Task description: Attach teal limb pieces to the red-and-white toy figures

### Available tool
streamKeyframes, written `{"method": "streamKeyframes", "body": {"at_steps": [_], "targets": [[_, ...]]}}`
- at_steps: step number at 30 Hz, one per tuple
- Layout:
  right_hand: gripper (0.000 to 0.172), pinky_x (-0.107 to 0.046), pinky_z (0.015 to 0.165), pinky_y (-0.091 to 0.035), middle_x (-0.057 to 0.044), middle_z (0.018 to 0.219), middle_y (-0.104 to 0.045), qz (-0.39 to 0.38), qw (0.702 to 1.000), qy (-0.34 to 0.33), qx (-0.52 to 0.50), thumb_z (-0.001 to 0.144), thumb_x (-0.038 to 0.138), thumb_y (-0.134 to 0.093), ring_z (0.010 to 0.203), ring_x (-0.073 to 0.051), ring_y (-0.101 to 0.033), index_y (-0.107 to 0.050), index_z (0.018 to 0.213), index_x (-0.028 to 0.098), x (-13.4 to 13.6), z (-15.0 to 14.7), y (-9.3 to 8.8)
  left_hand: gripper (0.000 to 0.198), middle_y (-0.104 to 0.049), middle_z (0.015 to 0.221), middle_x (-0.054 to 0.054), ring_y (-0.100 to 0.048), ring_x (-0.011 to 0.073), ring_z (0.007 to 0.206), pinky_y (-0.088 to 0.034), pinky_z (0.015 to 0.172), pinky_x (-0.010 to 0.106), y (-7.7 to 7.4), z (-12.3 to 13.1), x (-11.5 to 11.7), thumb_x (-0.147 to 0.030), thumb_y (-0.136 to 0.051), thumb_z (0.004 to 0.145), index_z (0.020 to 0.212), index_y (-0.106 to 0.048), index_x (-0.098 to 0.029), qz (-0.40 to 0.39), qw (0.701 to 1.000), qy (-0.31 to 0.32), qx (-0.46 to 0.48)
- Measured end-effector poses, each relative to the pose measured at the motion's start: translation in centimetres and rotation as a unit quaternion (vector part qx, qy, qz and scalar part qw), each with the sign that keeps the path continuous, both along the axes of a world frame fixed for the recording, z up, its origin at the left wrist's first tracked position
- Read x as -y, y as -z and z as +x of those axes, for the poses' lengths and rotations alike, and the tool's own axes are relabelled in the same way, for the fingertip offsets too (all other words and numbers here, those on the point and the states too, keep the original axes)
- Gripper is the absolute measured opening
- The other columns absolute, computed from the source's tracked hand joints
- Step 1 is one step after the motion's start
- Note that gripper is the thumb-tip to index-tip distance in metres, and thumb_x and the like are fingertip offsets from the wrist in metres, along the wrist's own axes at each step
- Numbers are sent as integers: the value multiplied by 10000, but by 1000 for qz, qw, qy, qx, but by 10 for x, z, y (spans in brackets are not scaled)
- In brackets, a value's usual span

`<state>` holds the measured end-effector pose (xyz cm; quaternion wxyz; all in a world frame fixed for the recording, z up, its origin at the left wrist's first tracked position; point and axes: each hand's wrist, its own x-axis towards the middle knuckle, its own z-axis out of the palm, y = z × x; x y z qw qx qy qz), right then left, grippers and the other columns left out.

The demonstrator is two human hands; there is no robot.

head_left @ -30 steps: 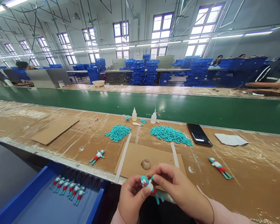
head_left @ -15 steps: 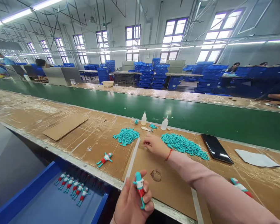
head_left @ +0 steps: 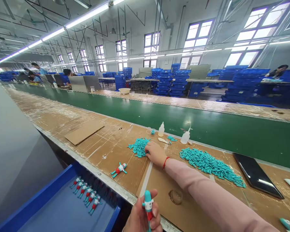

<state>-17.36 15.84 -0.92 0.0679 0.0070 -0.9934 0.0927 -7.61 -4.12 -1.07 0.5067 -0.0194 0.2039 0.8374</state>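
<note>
My left hand (head_left: 145, 217) is closed around a small figurine (head_left: 148, 206) with a turquoise head, white top and red trousers, held upright near the bench edge. My right hand (head_left: 157, 154) reaches to the edge of a pile of small turquoise pieces (head_left: 139, 147). Its fingers are curled down at the pile, and whatever lies between the fingertips is hidden. A similar figurine (head_left: 119, 169) lies on the bench left of my right hand. Below my right forearm sits a round clear dish (head_left: 176, 196) on a cardboard sheet (head_left: 163, 185).
A larger turquoise pile (head_left: 210, 166) and a black phone (head_left: 257, 175) lie to the right. Two squeeze bottles (head_left: 161, 129) (head_left: 185, 136) stand by the green conveyor belt (head_left: 125, 108). At lower left, a blue bin (head_left: 55, 209) holds several figurines. People work farther off.
My right hand has moved left, from above the cardboard to the left turquoise pile. My left hand still holds the figurine. The camera view has turned left.
</note>
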Motion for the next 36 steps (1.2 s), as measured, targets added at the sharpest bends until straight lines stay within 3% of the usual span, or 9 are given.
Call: {"method": "streamKeyframes", "body": {"at_steps": [9, 17, 21, 25, 30, 36], "targets": [[105, -352, 852, -434, -11, 857, -561, -66, 997, 33, -11, 819, 56, -621, 937, -183, -511, -572, 748, 116, -7, 8, 3, 492, -630, 582, -13, -452, 39, 428, -277, 425, 151, 4, -1, -3, -502, -797, 520, 899, -720, -197, 10, 1000, 18, 5], [170, -255, 662, -414, 36, 660, -523, -270, 961, 53, -13, 759, -10, -470, 649, -126, -505, -546, 798, 136, -32, 39, -5, 483, -625, 604, -18, -456, 42, 440, -295, 416, 152, -1, 2, -6, -537, -764, 554, 916, -711, -221, -13, 999, 50, -13], [159, -260, 648, -442, -13, 729, -589, -388, 921, 37, 7, 771, 206, -455, 684, -144, -540, -587, 834, 142, -39, 83, -18, 480, -577, 567, -40, -406, 14, 406, -232, 389, 133, 4, 6, -7, -475, -812, 514, 903, -698, -218, -90, 995, 19, -48], [345, -282, 672, -467, -39, 806, -613, -450, 892, 34, 15, 739, 463, -551, 741, -172, -561, -618, 875, 153, -35, 136, -26, 535, -554, 551, -41, -387, 10, 398, -211, 385, 134, 10, 12, -11, -437, -851, 456, 895, -681, -183, -156, 985, -18, -76], [282, -296, 678, -462, -48, 783, -627, -422, 904, 39, -62, 813, 439, -548, 752, -189, -571, -678, 818, 189, -20, 175, -16, 581, -554, 575, -36, -411, 24, 431, -253, 417, 147, 5, 20, -16, -469, -845, 452, 921, -669, -173, -200, 974, -49, -95], [356, -306, 629, -429, -65, 770, -597, -257, 951, -29, -167, 976, 354, -362, 738, -189, -536, -661, 884, 184, -8, 182, 1, 531, -519, 548, -44, -395, 18, 422, -230, 408, 150, 3, 24, -15, -423, -869, 408, 849, -702, -179, -195, 970, -58, -133]]}}
